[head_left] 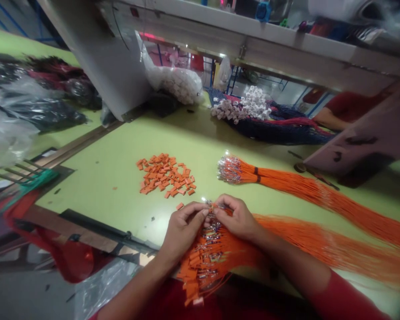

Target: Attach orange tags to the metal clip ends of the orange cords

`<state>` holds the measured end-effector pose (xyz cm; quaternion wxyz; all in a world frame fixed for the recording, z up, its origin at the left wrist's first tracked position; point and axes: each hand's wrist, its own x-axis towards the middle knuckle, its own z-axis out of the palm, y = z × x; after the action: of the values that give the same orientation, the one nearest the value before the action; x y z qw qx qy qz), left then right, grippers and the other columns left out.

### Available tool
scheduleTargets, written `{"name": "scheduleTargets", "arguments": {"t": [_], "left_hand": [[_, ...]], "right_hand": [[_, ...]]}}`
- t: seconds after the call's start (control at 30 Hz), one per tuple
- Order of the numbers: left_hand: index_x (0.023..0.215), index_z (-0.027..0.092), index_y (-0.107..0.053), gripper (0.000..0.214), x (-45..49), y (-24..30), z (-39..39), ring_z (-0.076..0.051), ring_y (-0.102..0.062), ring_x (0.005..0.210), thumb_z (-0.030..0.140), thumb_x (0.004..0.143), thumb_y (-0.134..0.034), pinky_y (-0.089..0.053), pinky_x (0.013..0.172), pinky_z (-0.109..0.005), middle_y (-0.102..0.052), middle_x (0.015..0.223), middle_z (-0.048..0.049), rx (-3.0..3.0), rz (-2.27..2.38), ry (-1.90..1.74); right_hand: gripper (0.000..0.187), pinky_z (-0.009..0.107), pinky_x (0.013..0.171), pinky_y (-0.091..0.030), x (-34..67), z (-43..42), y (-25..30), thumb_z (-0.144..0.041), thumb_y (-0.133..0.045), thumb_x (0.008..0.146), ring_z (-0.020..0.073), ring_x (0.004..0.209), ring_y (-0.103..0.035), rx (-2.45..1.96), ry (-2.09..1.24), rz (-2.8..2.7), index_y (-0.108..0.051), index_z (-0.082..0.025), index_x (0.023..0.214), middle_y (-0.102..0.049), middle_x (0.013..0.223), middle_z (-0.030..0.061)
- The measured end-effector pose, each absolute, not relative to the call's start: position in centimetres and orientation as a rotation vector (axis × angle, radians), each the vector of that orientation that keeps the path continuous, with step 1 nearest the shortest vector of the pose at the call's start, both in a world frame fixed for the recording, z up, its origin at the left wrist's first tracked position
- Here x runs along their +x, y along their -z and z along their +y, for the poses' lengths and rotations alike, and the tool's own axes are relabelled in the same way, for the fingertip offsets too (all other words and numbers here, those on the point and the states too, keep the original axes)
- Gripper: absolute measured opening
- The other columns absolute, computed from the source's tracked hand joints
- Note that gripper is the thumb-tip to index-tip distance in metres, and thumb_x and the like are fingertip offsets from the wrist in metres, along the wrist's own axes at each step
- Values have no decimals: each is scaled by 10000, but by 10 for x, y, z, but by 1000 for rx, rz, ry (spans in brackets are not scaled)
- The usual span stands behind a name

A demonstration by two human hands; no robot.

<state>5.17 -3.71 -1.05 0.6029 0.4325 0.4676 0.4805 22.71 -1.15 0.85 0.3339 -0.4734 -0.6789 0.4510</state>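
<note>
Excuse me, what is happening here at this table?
A person is working at a green table. The left hand and right hand meet over a bundle of orange wires, and their fingertips pinch the metal-tipped wire ends. A pile of small orange pieces lies just beyond the hands. A second bundle, tied with a dark band, lies to its right. Farther back are white plugs on dark wires, and another person's arm.

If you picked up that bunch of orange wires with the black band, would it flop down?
Probably yes: the orange wire bundle is thin strands lying in a loose curve on the table, so it looks floppy. The black band likely keeps one end together; the far end may fan out.
</note>
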Motion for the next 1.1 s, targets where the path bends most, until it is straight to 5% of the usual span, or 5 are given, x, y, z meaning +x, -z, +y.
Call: {"name": "scheduleTargets", "arguments": {"t": [0.2,0.4,0.6,0.8,1.1], "left_hand": [[867,169,-733,147,52,10,-41,-130,-627,617,293,853,-655,-531,603,-237,-683,786,-25,1244,1149,-1145],[920,191,-738,171,34,14,-41,-187,-665,853,250,905,-577,-523,798,-308,-708,899,-65,1717,1236,-1121],[1002,198,-693,186,11,17,-10,-185,-609,788,262,904,-548,-492,699,-317,-625,986,-62,1967,1601,-1043],[886,175,-704,188,14,14,12,-202,-573,770,216,902,-521,-437,637,-303,-583,924,-71,2230,1724,-766],[853,177,-672,191,18,2,-13,-139,-591,587,367,837,-670,-480,574,-272,-680,711,-28,1284,1099,-919]], "right_hand": [[130,250,679,-434,226,-14,-11,-289,-589,837,135,682,-525,-1196,-1246,-1743,-570,-178,772,-581,719,-14],[217,244,622,-405,231,-7,-16,-387,-651,834,128,628,-503,-1223,-1342,-1451,-596,-180,797,-569,675,-21],[286,233,595,-374,228,-8,-13,-434,-648,854,109,596,-465,-1205,-1485,-1457,-577,-176,755,-540,649,-34],[260,230,553,-335,227,-8,-12,-406,-665,803,96,549,-413,-1294,-1429,-1446,-568,-173,736,-495,605,-51],[219,227,533,-366,225,-9,-11,-368,-699,725,98,553,-440,-1284,-1403,-1417,-600,-173,738,-561,643,-32]]}}
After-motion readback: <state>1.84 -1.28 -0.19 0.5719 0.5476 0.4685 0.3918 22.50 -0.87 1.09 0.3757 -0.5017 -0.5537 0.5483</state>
